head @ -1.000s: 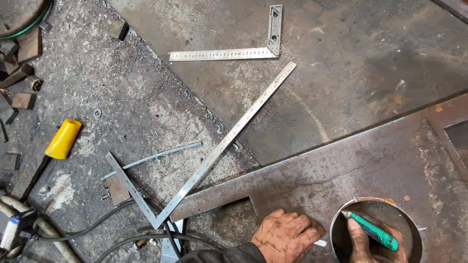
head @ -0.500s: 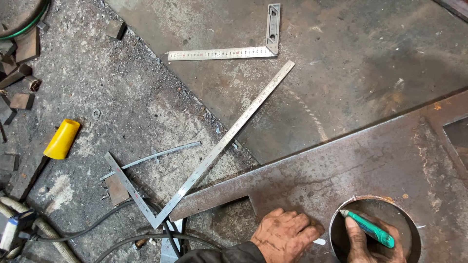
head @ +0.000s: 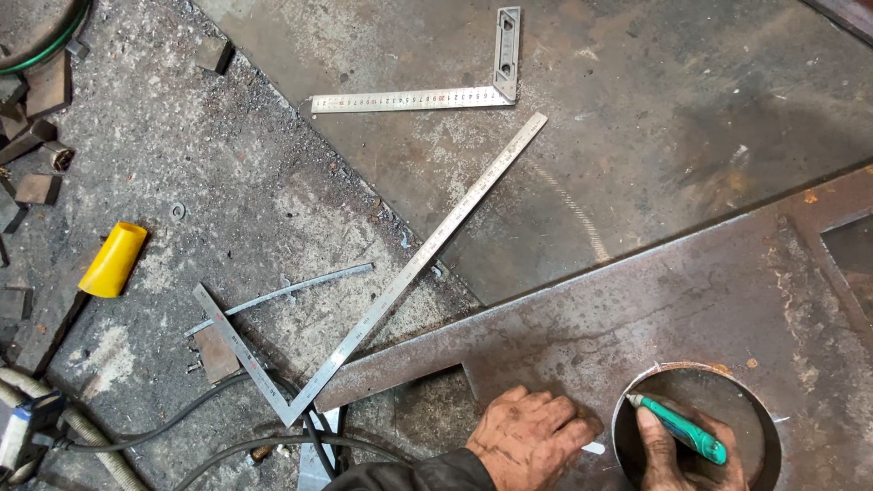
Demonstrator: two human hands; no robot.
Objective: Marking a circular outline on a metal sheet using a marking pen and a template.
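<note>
My left hand (head: 527, 441) rests flat, palm down, on a rusty steel plate (head: 637, 309) near its lower edge, with a small white piece (head: 593, 448) by the fingertips. My right hand (head: 677, 455) grips a teal marker (head: 680, 429) inside a round hole (head: 698, 427) cut through the plate, the tip close to the hole's left rim. The plate has a notch cut in its lower left edge and a rectangular opening at the far right.
A large steel framing square (head: 382, 300) lies diagonally left of the plate. A smaller try square (head: 436, 95) lies on a dark sheet further off. A yellow-handled tool (head: 111, 262), a thin rod (head: 282, 295), metal offcuts (head: 36, 136), hoses and cables (head: 182, 418) lie at the left.
The marker tip and my right hand shifted slightly along the hole's left rim. My left hand stays put.
</note>
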